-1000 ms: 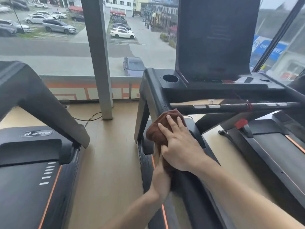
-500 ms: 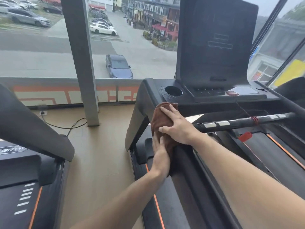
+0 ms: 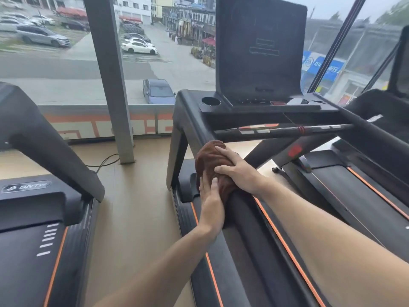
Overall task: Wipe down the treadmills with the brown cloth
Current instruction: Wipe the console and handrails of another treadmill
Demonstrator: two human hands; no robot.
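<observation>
The brown cloth (image 3: 210, 160) is bunched over the left handrail (image 3: 241, 209) of the black middle treadmill (image 3: 261, 251), just below where the crossbar meets the rail. My right hand (image 3: 240, 171) lies across the top of the cloth, fingers curved over it and the rail. My left hand (image 3: 211, 202) presses the cloth's left side with straight fingers, its thumb resting on top. The console screen (image 3: 261, 49) stands dark above.
A second treadmill (image 3: 33, 229) stands at the left, with a strip of wooden floor (image 3: 137, 218) between. A third treadmill's deck (image 3: 365, 191) is on the right. A grey pillar (image 3: 110, 85) and a cable (image 3: 104, 162) stand by the window.
Both hands pushed the cloth up the handrail toward the console, then slid it a little way back down below the crossbar. My view lifted slightly.
</observation>
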